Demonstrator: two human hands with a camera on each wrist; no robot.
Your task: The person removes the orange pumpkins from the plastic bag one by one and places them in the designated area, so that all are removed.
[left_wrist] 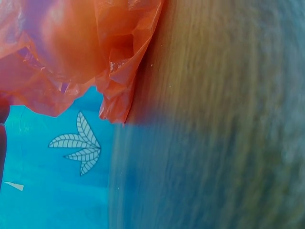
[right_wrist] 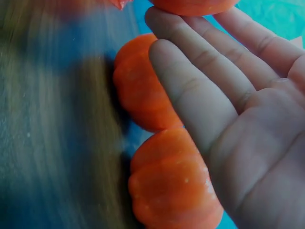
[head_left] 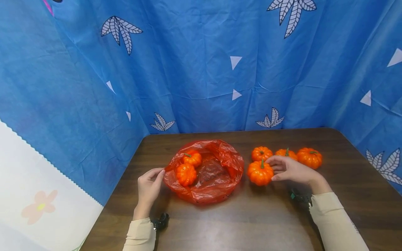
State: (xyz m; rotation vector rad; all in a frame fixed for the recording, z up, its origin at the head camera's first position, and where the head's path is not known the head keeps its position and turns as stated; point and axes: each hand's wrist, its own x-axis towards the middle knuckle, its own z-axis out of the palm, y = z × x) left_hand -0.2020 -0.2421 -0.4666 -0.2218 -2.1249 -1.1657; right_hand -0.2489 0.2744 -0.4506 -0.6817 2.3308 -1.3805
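Observation:
A red plastic bag [head_left: 233, 174] lies spread with its mouth up. Inside it, on the left, are two small orange pumpkins, one at the back [head_left: 194, 158] and one in front [head_left: 186, 175]. My left hand [head_left: 149, 186] pinches the bag's left rim between thumb and fingers. To the right of the bag, my right hand [head_left: 290, 169] holds another orange pumpkin [head_left: 260, 173] by its right side with thumb and fingertips. In the right wrist view that pumpkin [right_wrist: 193, 5] shows only partly at the top edge, at the fingertips; the thumb is out of sight there.
Three more pumpkins stand behind the right hand: a left one [head_left: 261, 153], a partly hidden middle one [head_left: 286, 153] and a right one [head_left: 310, 158]. All rest on a dark wooden table [head_left: 220, 226]. A blue patterned curtain [head_left: 201, 69] hangs behind it.

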